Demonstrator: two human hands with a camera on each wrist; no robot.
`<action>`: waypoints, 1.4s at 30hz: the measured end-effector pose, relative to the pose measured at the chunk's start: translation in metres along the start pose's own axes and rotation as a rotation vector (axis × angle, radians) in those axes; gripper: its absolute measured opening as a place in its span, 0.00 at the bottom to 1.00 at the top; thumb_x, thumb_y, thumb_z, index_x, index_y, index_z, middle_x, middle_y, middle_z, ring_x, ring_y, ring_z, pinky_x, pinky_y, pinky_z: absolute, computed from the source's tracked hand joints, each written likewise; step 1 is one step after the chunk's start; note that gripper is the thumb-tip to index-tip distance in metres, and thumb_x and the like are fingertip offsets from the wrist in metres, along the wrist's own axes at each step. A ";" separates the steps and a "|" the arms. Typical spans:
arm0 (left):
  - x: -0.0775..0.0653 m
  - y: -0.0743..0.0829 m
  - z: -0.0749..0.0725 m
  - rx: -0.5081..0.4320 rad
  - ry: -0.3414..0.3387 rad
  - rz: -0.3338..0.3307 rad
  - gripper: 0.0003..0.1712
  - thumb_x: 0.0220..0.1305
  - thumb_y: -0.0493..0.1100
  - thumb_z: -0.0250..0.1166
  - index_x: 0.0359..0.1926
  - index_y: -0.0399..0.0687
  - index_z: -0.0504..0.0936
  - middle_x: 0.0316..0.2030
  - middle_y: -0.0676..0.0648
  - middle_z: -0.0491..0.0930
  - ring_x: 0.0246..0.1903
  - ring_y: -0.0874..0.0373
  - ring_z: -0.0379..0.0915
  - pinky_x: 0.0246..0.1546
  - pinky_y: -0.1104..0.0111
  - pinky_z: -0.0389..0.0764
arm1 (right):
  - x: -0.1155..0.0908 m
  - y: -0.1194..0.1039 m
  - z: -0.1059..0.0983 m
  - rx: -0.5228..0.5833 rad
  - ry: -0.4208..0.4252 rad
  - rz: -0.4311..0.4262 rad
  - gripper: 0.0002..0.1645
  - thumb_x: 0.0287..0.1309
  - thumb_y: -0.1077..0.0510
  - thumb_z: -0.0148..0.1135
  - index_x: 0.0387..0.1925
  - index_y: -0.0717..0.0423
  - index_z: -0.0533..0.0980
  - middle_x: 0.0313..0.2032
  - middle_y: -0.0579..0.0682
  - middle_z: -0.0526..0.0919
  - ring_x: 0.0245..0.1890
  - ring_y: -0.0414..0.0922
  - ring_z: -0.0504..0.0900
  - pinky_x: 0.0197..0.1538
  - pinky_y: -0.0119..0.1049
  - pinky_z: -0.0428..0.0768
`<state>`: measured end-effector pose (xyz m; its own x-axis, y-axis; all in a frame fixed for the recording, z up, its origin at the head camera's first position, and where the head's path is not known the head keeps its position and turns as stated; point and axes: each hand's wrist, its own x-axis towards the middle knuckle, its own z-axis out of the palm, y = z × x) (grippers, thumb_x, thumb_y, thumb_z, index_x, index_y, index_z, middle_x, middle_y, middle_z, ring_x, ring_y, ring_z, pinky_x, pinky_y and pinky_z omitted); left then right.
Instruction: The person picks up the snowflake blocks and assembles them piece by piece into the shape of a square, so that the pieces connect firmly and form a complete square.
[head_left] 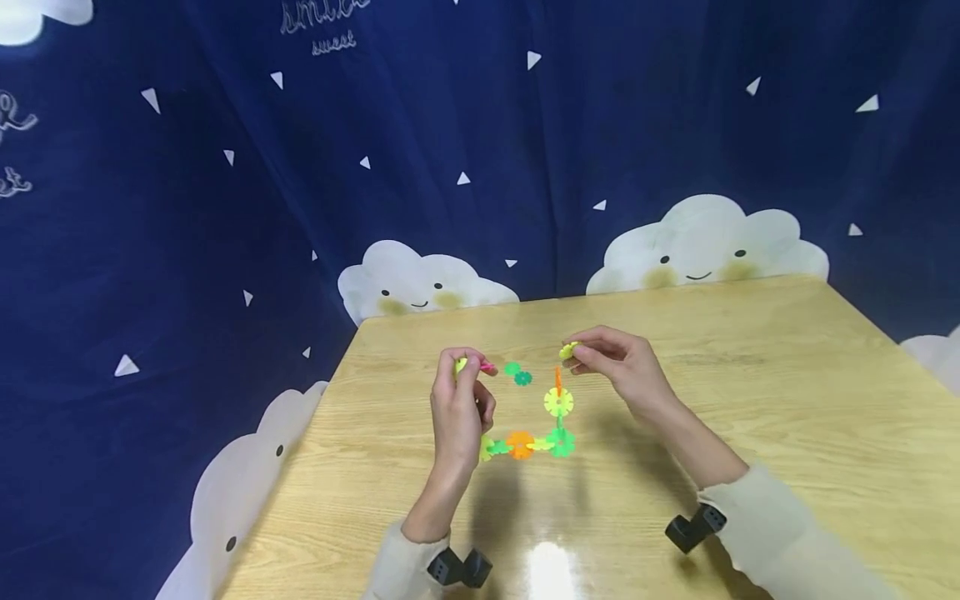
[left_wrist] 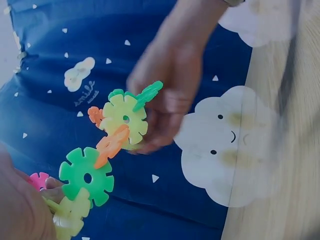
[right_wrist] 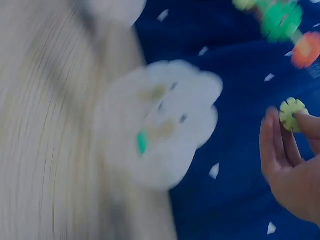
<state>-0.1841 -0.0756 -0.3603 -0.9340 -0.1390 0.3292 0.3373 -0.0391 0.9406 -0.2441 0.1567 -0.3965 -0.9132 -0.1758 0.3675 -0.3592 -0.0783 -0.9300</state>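
My left hand (head_left: pixel 454 421) grips one end of a chain of interlocking snowflake discs. The chain runs right through an orange disc (head_left: pixel 521 445) to a green one (head_left: pixel 560 442), then turns away past a yellow disc (head_left: pixel 558 402) to an upright orange one (head_left: pixel 558 380). A pink disc (left_wrist: pixel 38 181) shows by the left fingers, its hold partly hidden. My right hand (head_left: pixel 628 371) pinches a loose yellow disc (right_wrist: pixel 286 116) between thumb and fingers. That disc is just above the chain's far orange end, apart from it in the head view.
Two loose green discs, one light (head_left: pixel 512 367) and one darker (head_left: pixel 522 378), lie on the wooden table (head_left: pixel 750 400) beyond the chain. A dark blue curtain (head_left: pixel 450 100) with clouds hangs behind. Black wrist cameras (head_left: pixel 696 528) sit on both sleeves.
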 end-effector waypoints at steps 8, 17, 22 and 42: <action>-0.002 0.000 0.009 0.006 -0.022 -0.004 0.16 0.80 0.50 0.52 0.47 0.41 0.73 0.34 0.47 0.81 0.11 0.60 0.58 0.11 0.75 0.56 | -0.013 -0.040 0.039 0.012 0.095 -0.104 0.11 0.66 0.62 0.69 0.48 0.64 0.84 0.40 0.45 0.89 0.41 0.44 0.86 0.46 0.32 0.85; -0.010 -0.003 0.017 0.018 -0.045 0.018 0.15 0.80 0.51 0.52 0.47 0.43 0.75 0.15 0.46 0.69 0.10 0.61 0.57 0.10 0.75 0.56 | -0.018 -0.042 0.058 -0.100 0.090 -0.008 0.11 0.63 0.59 0.74 0.45 0.60 0.85 0.35 0.54 0.89 0.37 0.47 0.88 0.46 0.36 0.84; -0.011 -0.003 0.018 0.031 -0.055 0.034 0.14 0.80 0.51 0.52 0.47 0.45 0.74 0.12 0.47 0.64 0.10 0.61 0.57 0.10 0.74 0.56 | -0.018 -0.041 0.059 -0.084 0.079 -0.003 0.11 0.62 0.59 0.74 0.44 0.60 0.86 0.32 0.54 0.88 0.36 0.53 0.88 0.45 0.37 0.85; -0.014 -0.006 0.019 0.049 -0.061 0.081 0.18 0.81 0.51 0.49 0.49 0.40 0.72 0.12 0.47 0.64 0.09 0.62 0.56 0.10 0.75 0.56 | -0.016 -0.045 0.064 -0.006 0.050 0.004 0.09 0.59 0.63 0.76 0.33 0.66 0.83 0.27 0.52 0.88 0.30 0.48 0.89 0.45 0.39 0.86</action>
<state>-0.1751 -0.0550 -0.3689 -0.9096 -0.0797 0.4077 0.4076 0.0190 0.9130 -0.2008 0.1005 -0.3599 -0.9229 -0.1270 0.3634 -0.3569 -0.0718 -0.9314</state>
